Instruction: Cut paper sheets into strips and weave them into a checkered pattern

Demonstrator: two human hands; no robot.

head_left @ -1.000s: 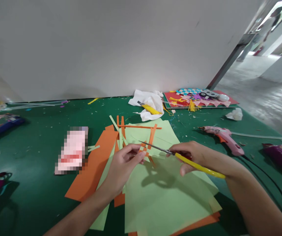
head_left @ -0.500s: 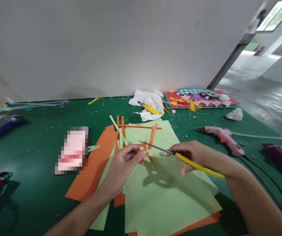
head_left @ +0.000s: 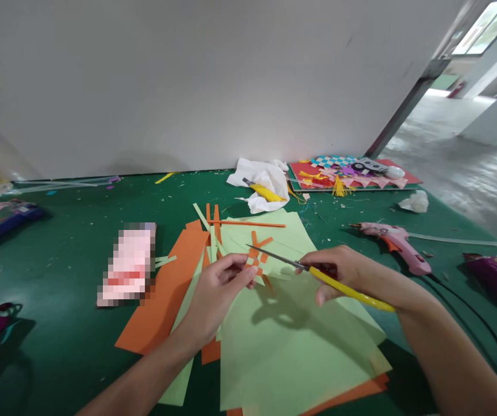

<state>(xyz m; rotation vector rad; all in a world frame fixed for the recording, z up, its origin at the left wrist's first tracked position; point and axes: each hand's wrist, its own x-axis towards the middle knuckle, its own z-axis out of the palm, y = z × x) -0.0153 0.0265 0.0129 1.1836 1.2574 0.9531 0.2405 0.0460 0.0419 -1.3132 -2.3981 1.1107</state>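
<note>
Between the thumb and fingers of my left hand point(head_left: 225, 289) is a small woven paper piece point(head_left: 257, 264) of orange and light green strips, with loose strip ends sticking out. My right hand point(head_left: 339, 271) grips a pair of scissors point(head_left: 344, 290) with yellow handles. Their blades point left and reach the orange strips at the top of the woven piece. Under both hands lie light green paper sheets point(head_left: 300, 346), with orange paper showing at their lower edge. Left of my left hand are an orange sheet point(head_left: 162, 294) and several narrow strips point(head_left: 216, 231).
A pink glue gun point(head_left: 396, 242) with a cord lies at right, near a purple object point(head_left: 495, 283). Behind the sheets are a yellow cutter point(head_left: 266, 192) on white tissue point(head_left: 252, 170) and a red board point(head_left: 408, 170) with paper crafts. A blue glue gun point(head_left: 10, 222) lies at left.
A longer orange strip end above the woven piece has come away; a short orange piece now shows loose by the blades. Both hands have barely moved.
</note>
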